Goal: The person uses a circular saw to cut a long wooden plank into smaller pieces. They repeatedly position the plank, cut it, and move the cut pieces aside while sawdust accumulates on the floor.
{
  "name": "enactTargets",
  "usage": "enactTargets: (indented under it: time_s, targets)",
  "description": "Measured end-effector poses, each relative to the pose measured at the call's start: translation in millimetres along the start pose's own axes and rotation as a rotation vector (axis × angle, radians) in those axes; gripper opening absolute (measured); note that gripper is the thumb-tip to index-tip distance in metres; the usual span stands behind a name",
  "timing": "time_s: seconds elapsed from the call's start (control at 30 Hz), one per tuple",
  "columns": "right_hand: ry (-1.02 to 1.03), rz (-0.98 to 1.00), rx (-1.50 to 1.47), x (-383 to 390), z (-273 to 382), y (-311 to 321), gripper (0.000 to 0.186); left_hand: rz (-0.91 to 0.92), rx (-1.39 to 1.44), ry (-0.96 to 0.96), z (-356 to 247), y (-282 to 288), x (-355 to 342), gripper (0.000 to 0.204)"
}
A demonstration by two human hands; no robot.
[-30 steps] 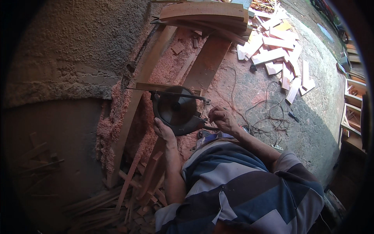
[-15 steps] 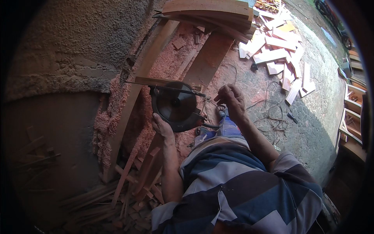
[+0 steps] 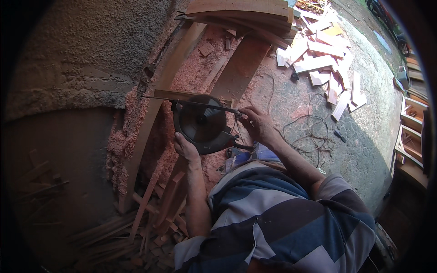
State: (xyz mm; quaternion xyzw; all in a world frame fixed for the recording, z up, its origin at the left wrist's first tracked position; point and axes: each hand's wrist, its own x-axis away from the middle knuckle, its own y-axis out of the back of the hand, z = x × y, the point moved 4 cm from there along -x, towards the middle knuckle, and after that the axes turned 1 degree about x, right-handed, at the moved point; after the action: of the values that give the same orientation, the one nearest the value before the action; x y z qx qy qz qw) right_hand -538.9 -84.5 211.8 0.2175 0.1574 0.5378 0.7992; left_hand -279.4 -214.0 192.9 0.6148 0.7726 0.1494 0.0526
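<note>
Starting at the left, there's the rough wall (image 3: 91, 50), with sticks (image 3: 43, 182) in the shade below it, then pink sawdust (image 3: 122, 152) heaped along the left edge of the left beam (image 3: 175, 61). Scraps (image 3: 170, 200) pile up around the beams' near ends. And here's the left hand (image 3: 186, 148), fingers clasping the lower left rim of the saw (image 3: 200, 120), thumb up against it! The saw is over the middle of the right beam (image 3: 241, 66), its round dark blade facing up, its left side out past that beam's left edge; whether it rests on anything I can't tell. A thin bar (image 3: 157, 97) runs across the saw, its left end reaching past the left beam's left edge. Stacked boards (image 3: 236, 8) lie across the beams' far ends. Now the right hand (image 3: 259, 125): fingers bent, right up at the bar's right end, though whether they're gripping it I can't tell. Beyond it a cord (image 3: 314, 132) loops over the floor (image 3: 364, 150), pale offcuts (image 3: 318, 63) scatter toward its far edge, a small dark tool (image 3: 339, 135) lies nearer, and wooden frames (image 3: 412, 132) stand along the floor's right edge.
</note>
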Motion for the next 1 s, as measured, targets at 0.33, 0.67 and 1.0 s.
enactTargets:
  time_s: [0.33, 0.67, 1.0]
  targets:
    - [-0.299, -0.337, -0.464, -20, -80, 13, 0.03, 0.004, 0.027, 0.004, 2, 0, -1, 0.057]
    - [-0.531, 0.728, -0.821, 38, 2, -41, 0.046, 0.0, -0.031, -0.064, -3, 0, -1, 0.054]
    - [0.02, 0.545, 0.2, 16, 23, -39, 0.032, 0.011, 0.053, -0.032, 5, 0, -4, 0.052]
